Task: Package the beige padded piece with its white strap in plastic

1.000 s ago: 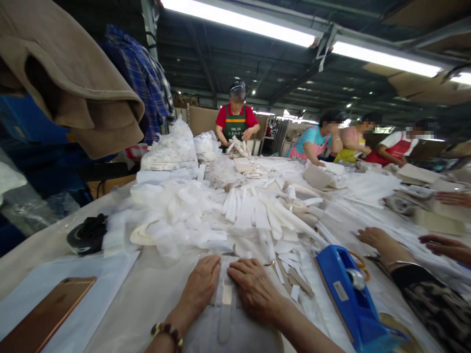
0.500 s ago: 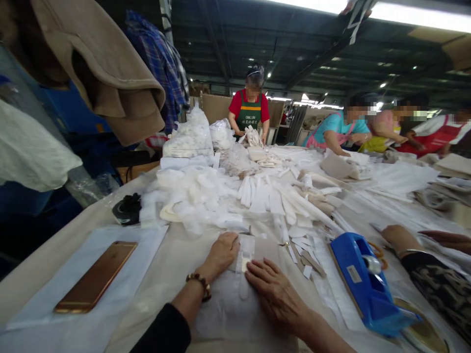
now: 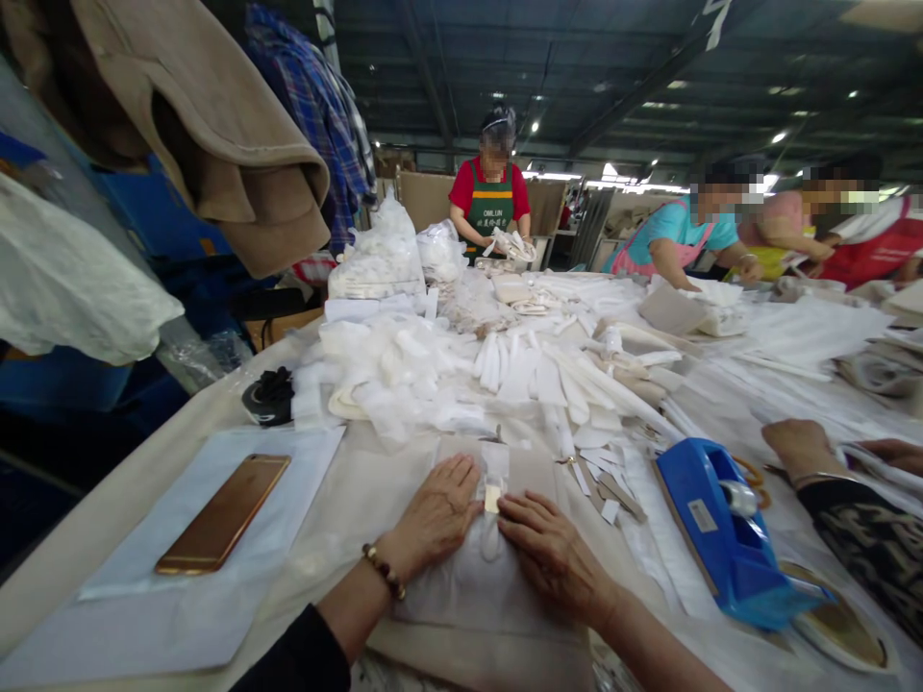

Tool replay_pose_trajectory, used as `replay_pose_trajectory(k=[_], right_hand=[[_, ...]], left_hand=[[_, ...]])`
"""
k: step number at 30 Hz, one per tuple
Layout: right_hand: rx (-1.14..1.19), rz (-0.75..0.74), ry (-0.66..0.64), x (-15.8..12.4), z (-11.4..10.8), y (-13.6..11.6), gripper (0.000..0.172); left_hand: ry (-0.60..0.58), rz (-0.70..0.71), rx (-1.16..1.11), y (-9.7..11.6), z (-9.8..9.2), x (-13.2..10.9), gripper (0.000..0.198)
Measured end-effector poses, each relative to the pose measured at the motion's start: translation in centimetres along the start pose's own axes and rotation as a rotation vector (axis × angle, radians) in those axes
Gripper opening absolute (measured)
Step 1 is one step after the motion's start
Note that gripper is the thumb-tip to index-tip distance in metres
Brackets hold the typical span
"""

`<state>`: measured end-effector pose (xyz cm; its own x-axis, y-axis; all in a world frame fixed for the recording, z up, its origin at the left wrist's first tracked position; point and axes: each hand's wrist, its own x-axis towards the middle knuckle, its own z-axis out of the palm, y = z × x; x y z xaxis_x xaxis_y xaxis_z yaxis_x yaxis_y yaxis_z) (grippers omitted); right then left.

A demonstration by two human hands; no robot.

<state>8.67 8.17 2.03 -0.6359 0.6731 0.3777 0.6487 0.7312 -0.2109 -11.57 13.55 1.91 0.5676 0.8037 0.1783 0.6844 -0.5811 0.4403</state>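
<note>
A pale beige fabric piece (image 3: 461,601) lies flat on the table in front of me. Down its middle runs a whitish strip (image 3: 494,463) with a small cream-yellow tab (image 3: 492,498) and a rounded loop end (image 3: 491,541) below it. My left hand (image 3: 436,509), with a beaded bracelet on the wrist, rests flat on the fabric left of the tab, fingers stretched out. On the tab's other side, my right hand (image 3: 552,548) presses down with extended fingers, their tips close to the tab. Neither hand grips anything.
To the left, a gold-brown phone (image 3: 223,514) lies on white sheets (image 3: 165,625). A blue tape dispenser (image 3: 728,538) stands right, beside a co-worker's hand (image 3: 804,447). White padding pieces (image 3: 396,375) heap up ahead. Scraps (image 3: 606,481) lie near my right hand. Several co-workers stand around the table.
My left hand has come down from the strip's upper end and now lies flat beside the tab. My right hand stays next to it. The view has shifted slightly.
</note>
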Motion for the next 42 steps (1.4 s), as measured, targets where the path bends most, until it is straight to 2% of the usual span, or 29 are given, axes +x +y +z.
replay_pose_trajectory(k=[2, 4, 7, 10, 14, 16, 21, 24, 29, 34, 39, 42], right_hand=[[0.020, 0.039, 0.044, -0.2, -0.4, -0.2, 0.037], [0.016, 0.145, 0.179, -1.2, -0.7, -0.5, 0.037], [0.015, 0.464, 0.424, -4.1, -0.6, -1.4, 0.028], [0.141, 0.760, 0.466, -7.0, 0.7, -3.2, 0.027], [0.251, 0.962, 0.564, -8.3, 3.3, -5.9, 0.039], [0.237, 0.973, 0.611, -8.1, 4.3, -6.6, 0.042], [0.150, 0.881, 0.656, -8.2, 5.9, -6.6, 0.040], [0.047, 0.819, 0.678, -8.6, 6.9, -6.3, 0.040], [-0.094, 0.735, 0.660, -9.0, 7.7, -5.8, 0.043], [-0.249, 0.668, 0.591, -8.4, 5.6, -5.1, 0.040], [-0.293, 0.575, 0.526, -5.4, 2.5, -3.6, 0.036], [-0.282, 0.553, 0.510, -3.9, 2.1, -2.7, 0.032]], left_hand=[[0.023, -0.006, -0.036, -0.4, -0.8, 0.1, 0.038], [0.094, -0.057, -0.073, -1.0, -1.9, -0.5, 0.034], [0.264, -0.211, -0.100, -2.1, -2.8, -3.3, 0.038], [0.317, -0.344, -0.180, -2.4, -2.2, -6.4, 0.044], [0.272, -0.522, -0.386, -1.9, -0.7, -8.2, 0.065], [0.265, -0.561, -0.428, -1.7, -0.3, -8.1, 0.071], [0.311, -0.601, -0.422, -1.6, -0.3, -7.0, 0.068], [0.312, -0.638, -0.444, -1.5, -0.4, -6.3, 0.059], [0.246, -0.687, -0.540, -1.3, -1.0, -5.4, 0.042], [0.255, -0.691, -0.505, -1.1, -2.1, -4.5, 0.043], [0.228, -0.734, -0.460, -0.7, -2.5, -3.4, 0.042], [0.204, -0.778, -0.468, -0.6, -2.3, -3.0, 0.034]])
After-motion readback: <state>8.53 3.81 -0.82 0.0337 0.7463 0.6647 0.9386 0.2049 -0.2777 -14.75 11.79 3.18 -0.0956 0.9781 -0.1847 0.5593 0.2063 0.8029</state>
